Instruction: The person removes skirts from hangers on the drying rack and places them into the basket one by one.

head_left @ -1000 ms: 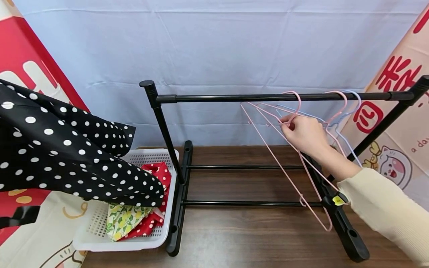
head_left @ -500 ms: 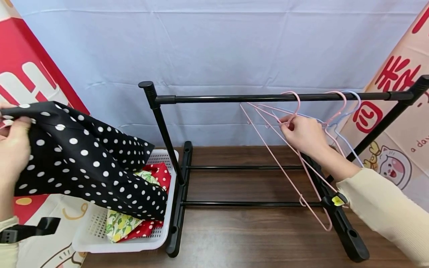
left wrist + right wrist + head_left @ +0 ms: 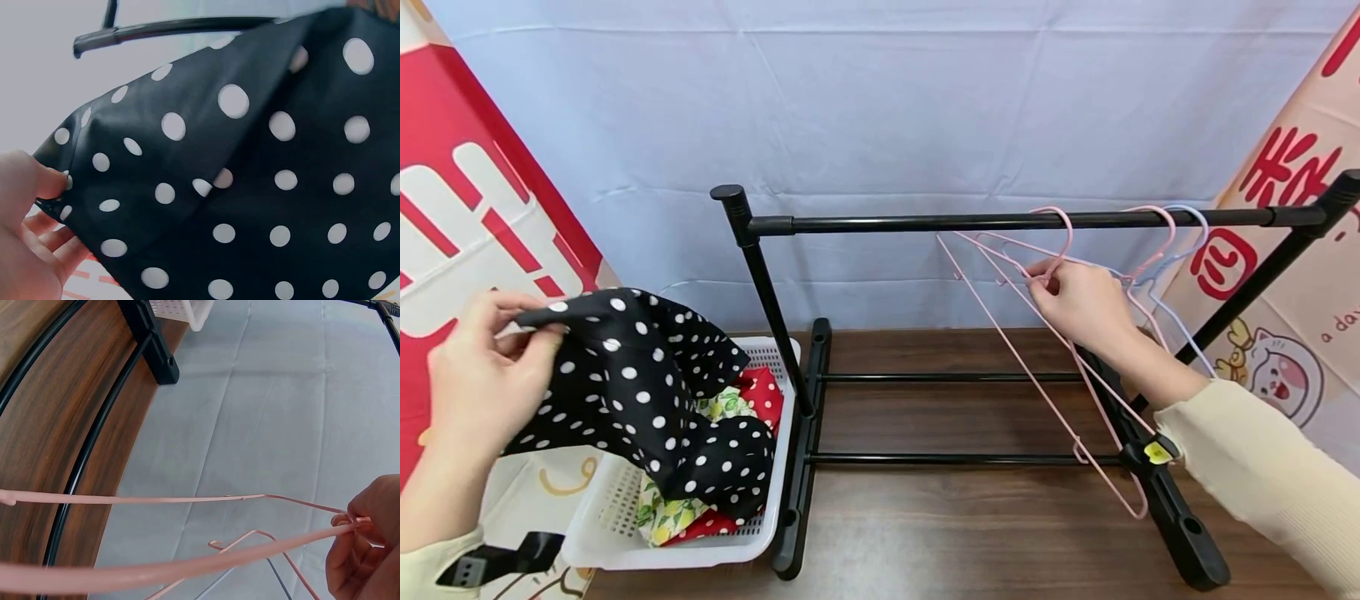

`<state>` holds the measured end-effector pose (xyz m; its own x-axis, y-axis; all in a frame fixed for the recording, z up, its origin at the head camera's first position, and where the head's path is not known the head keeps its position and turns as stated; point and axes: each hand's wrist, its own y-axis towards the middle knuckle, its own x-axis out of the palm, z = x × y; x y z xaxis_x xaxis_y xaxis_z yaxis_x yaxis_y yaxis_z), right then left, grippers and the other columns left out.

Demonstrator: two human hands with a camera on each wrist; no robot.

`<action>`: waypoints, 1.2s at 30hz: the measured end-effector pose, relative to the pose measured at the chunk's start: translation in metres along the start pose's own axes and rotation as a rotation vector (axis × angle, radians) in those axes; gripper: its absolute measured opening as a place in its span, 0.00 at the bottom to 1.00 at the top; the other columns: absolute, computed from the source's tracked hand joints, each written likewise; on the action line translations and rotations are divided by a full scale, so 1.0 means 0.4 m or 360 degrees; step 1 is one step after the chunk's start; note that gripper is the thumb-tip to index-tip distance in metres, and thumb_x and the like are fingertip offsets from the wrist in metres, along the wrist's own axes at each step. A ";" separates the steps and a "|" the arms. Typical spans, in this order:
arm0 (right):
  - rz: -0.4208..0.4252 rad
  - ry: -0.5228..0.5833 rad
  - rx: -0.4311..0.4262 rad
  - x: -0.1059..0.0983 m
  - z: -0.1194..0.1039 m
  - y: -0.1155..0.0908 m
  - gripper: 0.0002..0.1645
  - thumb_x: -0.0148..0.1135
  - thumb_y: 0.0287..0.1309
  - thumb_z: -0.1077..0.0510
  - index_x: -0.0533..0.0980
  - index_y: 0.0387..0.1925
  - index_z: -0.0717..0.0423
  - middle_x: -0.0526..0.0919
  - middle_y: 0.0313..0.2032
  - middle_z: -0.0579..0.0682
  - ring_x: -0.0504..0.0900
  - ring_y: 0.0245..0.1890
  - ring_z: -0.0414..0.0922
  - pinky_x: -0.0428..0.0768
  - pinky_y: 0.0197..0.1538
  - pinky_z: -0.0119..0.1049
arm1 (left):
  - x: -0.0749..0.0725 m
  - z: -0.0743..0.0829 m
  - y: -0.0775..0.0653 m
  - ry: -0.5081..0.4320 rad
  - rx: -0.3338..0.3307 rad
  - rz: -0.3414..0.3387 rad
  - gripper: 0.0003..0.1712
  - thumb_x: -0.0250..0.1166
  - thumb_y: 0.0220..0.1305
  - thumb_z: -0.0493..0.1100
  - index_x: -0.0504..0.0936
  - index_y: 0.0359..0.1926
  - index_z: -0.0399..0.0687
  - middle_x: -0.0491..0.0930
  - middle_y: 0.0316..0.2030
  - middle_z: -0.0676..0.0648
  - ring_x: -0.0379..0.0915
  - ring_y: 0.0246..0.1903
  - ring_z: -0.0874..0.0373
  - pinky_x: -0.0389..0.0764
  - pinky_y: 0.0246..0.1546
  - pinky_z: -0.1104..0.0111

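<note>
In the head view my left hand point(image 3: 493, 367) pinches one edge of a black cloth with white polka dots point(image 3: 625, 367). The cloth droops from my fingers into the white basket point(image 3: 587, 546), its far end bunched over the cloths there. The left wrist view shows thumb and fingers on a corner of the dotted fabric point(image 3: 250, 187). My right hand point(image 3: 1082, 300) grips a pink hanger point(image 3: 1011, 346) at the neck below its hook, which hangs over the rack's top bar. In the right wrist view the pink hanger point(image 3: 187, 559) runs out from the pinching fingers.
A black rack point(image 3: 925, 223) stands on the brown wooden table point(image 3: 962, 533). Another pink hanger point(image 3: 1167, 229) and a blue hanger point(image 3: 1202, 225) hang near its right post. Under the dotted cloth lie a lemon-print cloth point(image 3: 662, 512) and a red dotted cloth point(image 3: 767, 396).
My left hand has come into the head view from the left and moved right and down with the polka-dot cloth, which bunches further into the basket. My right hand stays on the hanger.
</note>
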<state>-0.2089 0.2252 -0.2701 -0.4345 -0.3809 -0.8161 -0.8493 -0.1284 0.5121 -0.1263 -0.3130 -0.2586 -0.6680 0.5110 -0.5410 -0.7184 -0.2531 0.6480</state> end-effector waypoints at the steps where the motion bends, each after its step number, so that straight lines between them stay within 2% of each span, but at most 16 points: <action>1: 0.0000 -0.0002 -0.0003 0.000 0.000 0.000 0.14 0.52 0.55 0.57 0.84 0.32 0.55 0.80 0.15 0.48 0.61 0.10 0.41 0.55 0.14 0.38 | 0.007 0.001 -0.012 0.0032 0.0053 -0.0028 0.15 0.62 0.57 0.37 0.74 0.45 0.38 0.65 0.33 0.82 0.61 0.29 0.97 0.64 0.32 0.95; 3: -0.0004 -0.0007 -0.0002 0.000 0.001 -0.001 0.14 0.52 0.55 0.57 0.84 0.32 0.55 0.79 0.14 0.47 0.60 0.10 0.41 0.55 0.14 0.37 | 0.023 -0.001 -0.034 0.0038 0.0138 -0.0081 0.14 0.63 0.56 0.35 0.74 0.44 0.38 0.66 0.35 0.85 0.60 0.30 0.98 0.63 0.32 0.95; 4: -0.0003 -0.0010 -0.0001 0.000 0.002 -0.001 0.14 0.52 0.55 0.57 0.84 0.32 0.55 0.78 0.14 0.47 0.60 0.10 0.41 0.55 0.13 0.37 | 0.030 -0.002 -0.045 0.0031 0.0174 -0.0106 0.14 0.64 0.55 0.34 0.74 0.43 0.38 0.70 0.37 0.82 0.60 0.30 0.97 0.64 0.30 0.94; 6: -0.0006 -0.0015 -0.0004 0.000 0.004 -0.002 0.14 0.52 0.55 0.57 0.83 0.32 0.55 0.77 0.12 0.46 0.59 0.09 0.41 0.55 0.13 0.36 | 0.049 -0.008 -0.066 0.0021 0.0259 -0.0141 0.13 0.65 0.52 0.32 0.75 0.40 0.38 0.80 0.39 0.70 0.61 0.30 0.97 0.64 0.25 0.92; 8: -0.0003 -0.0015 -0.0005 0.001 0.004 -0.004 0.14 0.52 0.55 0.57 0.83 0.32 0.55 0.75 0.11 0.46 0.59 0.09 0.41 0.54 0.13 0.36 | 0.069 -0.018 -0.089 0.0038 0.0339 -0.0188 0.12 0.65 0.50 0.31 0.76 0.37 0.39 0.85 0.38 0.52 0.72 0.26 0.86 0.65 0.19 0.87; 10: 0.0007 -0.0017 -0.0009 0.002 0.005 -0.005 0.14 0.52 0.55 0.57 0.84 0.32 0.55 0.75 0.11 0.46 0.59 0.09 0.41 0.54 0.13 0.36 | 0.093 -0.032 -0.114 0.0092 0.0417 -0.0239 0.11 0.64 0.48 0.31 0.76 0.36 0.42 0.84 0.34 0.39 0.76 0.20 0.73 0.65 0.15 0.78; 11: 0.0014 -0.0018 -0.0011 0.003 0.005 -0.005 0.14 0.52 0.55 0.58 0.84 0.31 0.55 0.76 0.12 0.47 0.59 0.09 0.41 0.55 0.13 0.37 | 0.107 -0.040 -0.126 0.0124 0.0447 -0.0258 0.11 0.64 0.47 0.31 0.76 0.35 0.44 0.84 0.31 0.40 0.77 0.18 0.65 0.65 0.15 0.74; 13: 0.0023 -0.0021 -0.0015 0.003 0.004 -0.004 0.14 0.52 0.55 0.58 0.84 0.28 0.55 0.79 0.15 0.48 0.58 0.09 0.41 0.54 0.13 0.37 | 0.131 -0.053 -0.150 0.0178 0.0474 -0.0308 0.13 0.64 0.46 0.31 0.76 0.34 0.47 0.84 0.29 0.42 0.72 0.14 0.50 0.64 0.14 0.67; 15: 0.0023 -0.0025 -0.0021 0.003 0.004 -0.002 0.14 0.52 0.55 0.57 0.83 0.26 0.55 0.80 0.17 0.49 0.58 0.09 0.41 0.54 0.13 0.37 | 0.151 -0.065 -0.173 0.0225 0.0470 -0.0338 0.13 0.64 0.45 0.31 0.75 0.34 0.49 0.81 0.21 0.44 0.65 0.11 0.53 0.60 0.13 0.64; 18: 0.0017 -0.0031 -0.0028 0.004 0.003 0.000 0.14 0.51 0.56 0.58 0.83 0.25 0.55 0.81 0.19 0.50 0.58 0.09 0.42 0.53 0.13 0.36 | 0.169 -0.077 -0.197 0.0290 0.0472 -0.0352 0.14 0.65 0.43 0.31 0.74 0.33 0.49 0.80 0.20 0.43 0.65 0.11 0.51 0.58 0.12 0.63; 20: 0.0014 -0.0032 -0.0028 0.005 0.003 -0.001 0.14 0.51 0.56 0.58 0.83 0.26 0.55 0.81 0.18 0.50 0.58 0.09 0.42 0.53 0.13 0.37 | 0.175 -0.084 -0.209 0.0328 0.0499 -0.0358 0.15 0.65 0.42 0.31 0.74 0.32 0.49 0.80 0.21 0.43 0.69 0.14 0.47 0.59 0.11 0.62; 23: 0.0016 -0.0028 -0.0024 0.005 0.003 -0.002 0.14 0.51 0.56 0.58 0.83 0.27 0.55 0.81 0.19 0.50 0.59 0.09 0.41 0.54 0.13 0.37 | 0.183 -0.087 -0.222 0.0360 0.0568 -0.0388 0.16 0.66 0.39 0.30 0.74 0.31 0.49 0.83 0.29 0.43 0.77 0.25 0.44 0.65 0.12 0.58; 28: 0.0018 -0.0016 -0.0012 0.004 -0.001 -0.001 0.14 0.52 0.55 0.58 0.83 0.31 0.56 0.79 0.14 0.48 0.61 0.10 0.42 0.55 0.14 0.37 | 0.206 -0.096 -0.259 0.0358 0.0710 -0.0486 0.19 0.65 0.34 0.28 0.75 0.32 0.49 0.83 0.35 0.48 0.78 0.35 0.49 0.73 0.19 0.58; 31: 0.0014 -0.0003 -0.0015 0.003 -0.004 0.001 0.14 0.51 0.55 0.58 0.83 0.32 0.56 0.78 0.14 0.47 0.61 0.10 0.42 0.55 0.14 0.37 | 0.217 -0.105 -0.292 0.0382 0.0737 -0.0580 0.23 0.67 0.31 0.28 0.77 0.34 0.48 0.81 0.32 0.49 0.77 0.33 0.51 0.75 0.22 0.58; 36: 0.0019 -0.0001 -0.0030 0.003 -0.005 0.001 0.14 0.51 0.55 0.58 0.84 0.31 0.56 0.77 0.13 0.47 0.60 0.09 0.41 0.54 0.14 0.37 | 0.224 -0.121 -0.342 0.0430 0.0674 -0.0717 0.24 0.69 0.30 0.28 0.79 0.36 0.48 0.80 0.28 0.52 0.77 0.27 0.54 0.74 0.19 0.62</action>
<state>-0.2090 0.2228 -0.2705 -0.4449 -0.3820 -0.8100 -0.8382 -0.1409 0.5269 -0.0974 -0.2724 -0.4216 -0.3859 0.2537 -0.8870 -0.8367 0.3088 0.4523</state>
